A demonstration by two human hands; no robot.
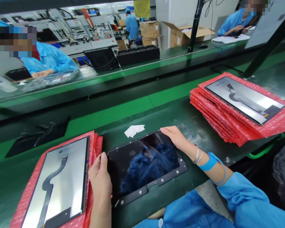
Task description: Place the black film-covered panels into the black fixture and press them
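Between my two hands is a black LCD screen panel (144,161), its glossy face up and reflecting blue. Along its near edge runs a dark strip with several round silvery spots. My left hand (101,177) grips the panel's left edge, thumb on top. At the far right corner, my right hand (173,136) pinches the panel. Left of my left hand, a silver-backed screen (61,180) with a grey ribbon cable lies on red bubble wrap (30,193). A similar screen (247,98) tops a stack of red bubble-wrap sleeves (216,117) at the right.
White paper scraps (134,130) lie beyond the panel. A flat black sheet (38,136) rests at the left on the green bench (166,110). A raised rail (133,74) crosses behind it. Co-workers in blue sit beyond, near cardboard boxes (149,30). A dark post (196,25) stands at the back.
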